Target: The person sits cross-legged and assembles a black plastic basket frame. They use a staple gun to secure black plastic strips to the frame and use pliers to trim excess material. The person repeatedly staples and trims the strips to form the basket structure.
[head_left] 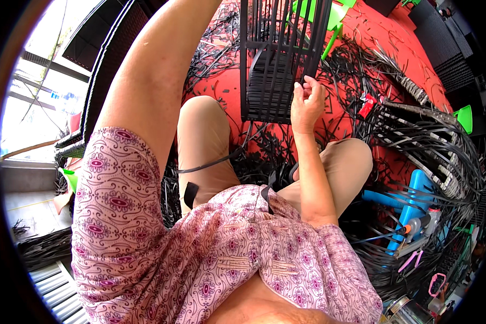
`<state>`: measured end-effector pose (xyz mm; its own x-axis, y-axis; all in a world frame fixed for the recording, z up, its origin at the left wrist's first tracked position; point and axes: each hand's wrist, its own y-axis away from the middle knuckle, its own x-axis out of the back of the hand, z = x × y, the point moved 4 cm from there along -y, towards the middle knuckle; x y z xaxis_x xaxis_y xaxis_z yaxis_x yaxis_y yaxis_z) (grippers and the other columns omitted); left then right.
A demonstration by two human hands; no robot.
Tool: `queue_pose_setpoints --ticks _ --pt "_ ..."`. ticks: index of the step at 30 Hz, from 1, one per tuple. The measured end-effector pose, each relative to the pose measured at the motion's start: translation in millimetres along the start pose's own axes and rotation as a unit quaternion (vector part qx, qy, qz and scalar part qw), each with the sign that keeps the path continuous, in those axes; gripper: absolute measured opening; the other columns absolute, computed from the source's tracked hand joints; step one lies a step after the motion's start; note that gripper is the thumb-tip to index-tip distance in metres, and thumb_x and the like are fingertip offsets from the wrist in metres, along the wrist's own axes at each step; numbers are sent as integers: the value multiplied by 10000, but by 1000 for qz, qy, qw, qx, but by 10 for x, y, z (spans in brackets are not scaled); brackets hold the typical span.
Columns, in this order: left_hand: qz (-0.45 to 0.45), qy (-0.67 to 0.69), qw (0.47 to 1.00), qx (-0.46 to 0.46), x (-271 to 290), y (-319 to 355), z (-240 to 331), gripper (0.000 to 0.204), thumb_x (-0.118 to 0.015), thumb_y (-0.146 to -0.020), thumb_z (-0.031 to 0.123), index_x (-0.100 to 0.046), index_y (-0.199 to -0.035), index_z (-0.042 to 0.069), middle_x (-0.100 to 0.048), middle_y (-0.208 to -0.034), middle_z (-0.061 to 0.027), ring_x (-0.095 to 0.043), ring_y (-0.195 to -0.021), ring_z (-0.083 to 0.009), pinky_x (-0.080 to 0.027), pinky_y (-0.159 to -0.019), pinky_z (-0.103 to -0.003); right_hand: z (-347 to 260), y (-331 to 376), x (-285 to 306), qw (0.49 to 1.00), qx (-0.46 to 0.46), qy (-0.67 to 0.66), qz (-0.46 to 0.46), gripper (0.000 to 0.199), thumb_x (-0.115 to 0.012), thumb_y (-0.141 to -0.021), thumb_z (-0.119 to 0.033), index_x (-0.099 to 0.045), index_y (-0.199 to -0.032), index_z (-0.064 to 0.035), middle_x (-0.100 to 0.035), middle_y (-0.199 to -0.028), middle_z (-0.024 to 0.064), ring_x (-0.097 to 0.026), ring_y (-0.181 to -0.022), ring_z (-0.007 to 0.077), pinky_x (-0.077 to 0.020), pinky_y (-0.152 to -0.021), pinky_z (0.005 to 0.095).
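Note:
In front of me stands a tall black slatted frame (244, 59), with vertical bars. Black flat strips (272, 86) are woven in close rows across its lower part. At the frame's lower right edge is my right hand (308, 105), its fingers loosely bent and apart, with the thumb beside the outer bar. I see nothing held in it, and whether the fingertips touch the bar is hard to tell. My left arm (151, 81) stretches up past the top edge of the picture, so that hand is hidden. A loose black strip (213, 162) lies across my left leg.
Cut black strips (356, 65) litter the red floor covering (410, 48). Bundled strips (437, 146) lie at the right, near a blue plastic piece (418, 189) and an orange-and-grey tool (416, 225). A green chair (335, 16) stands behind the frame; dark woven furniture (105, 65) is at left.

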<state>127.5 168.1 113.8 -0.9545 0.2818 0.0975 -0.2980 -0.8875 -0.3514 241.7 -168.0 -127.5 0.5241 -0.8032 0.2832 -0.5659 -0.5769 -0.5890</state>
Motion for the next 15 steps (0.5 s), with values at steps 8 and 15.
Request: queue_pose_setpoints --ticks 8,15 --pt "-19 5 999 -28 -6 -21 -46 482 -833 -873 323 -635 -1202 32 -668 -1093 -86 -587 -1031 -193 -460 -915 -355 -99 -33 -220 999 13 8 -35 327 -802 -860 -153 -610 -1108 -59 -582 -884 68 -593 -669 205 -527 -623 364" --pt "-115 39 992 -33 -26 -47 -60 408 -809 -896 272 -655 -1157 -1 -717 -908 -52 -645 -734 -156 -523 -675 -307 -94 -5 -273 999 28 30 -15 208 -775 -860 -107 -625 -998 -63 -596 -835 68 -616 -704 245 -525 -669 394"
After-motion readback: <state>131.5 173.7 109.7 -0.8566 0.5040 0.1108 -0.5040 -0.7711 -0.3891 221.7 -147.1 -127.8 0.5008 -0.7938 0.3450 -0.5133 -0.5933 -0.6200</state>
